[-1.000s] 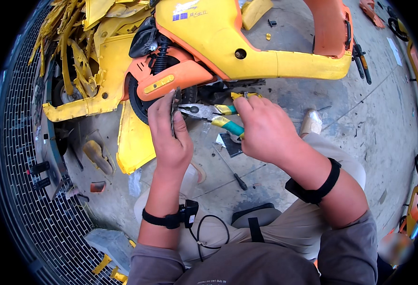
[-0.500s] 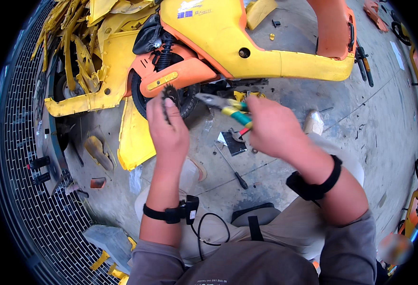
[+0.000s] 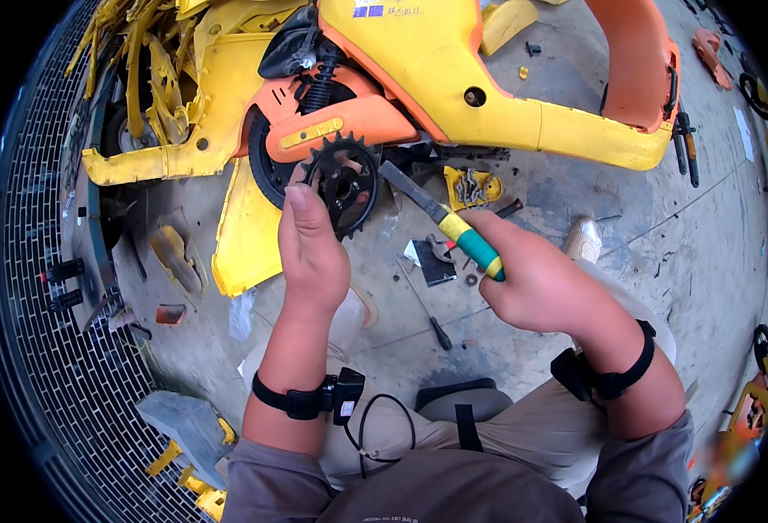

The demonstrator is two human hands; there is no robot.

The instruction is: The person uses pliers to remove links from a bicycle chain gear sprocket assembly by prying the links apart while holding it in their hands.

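A black toothed chainring [image 3: 345, 189] is held up in my left hand [image 3: 316, 253], its face turned toward me and several teeth showing along the rim. My left thumb is upright at its near left edge; the other fingers are partly hidden behind it. My right hand [image 3: 532, 277] is closed round the green and yellow handles of a pair of pliers [image 3: 467, 240]. The pliers are seen edge-on, their jaws pointing up and left, close to the chainring's right side. I cannot tell whether the jaws touch it.
Beyond my hands lies a yellow and orange scooter [image 3: 419, 70]. Yellow body panels [image 3: 227, 78] are piled at the far left. A yellow piece with small metal parts [image 3: 469, 185], a hammer [image 3: 441, 249] and a screwdriver [image 3: 436, 324] are on the concrete floor.
The chainring has turned from nearly edge-on to facing me. My right hand has moved slightly down and right, and the pliers have rolled edge-on. The whole view has shifted a little.
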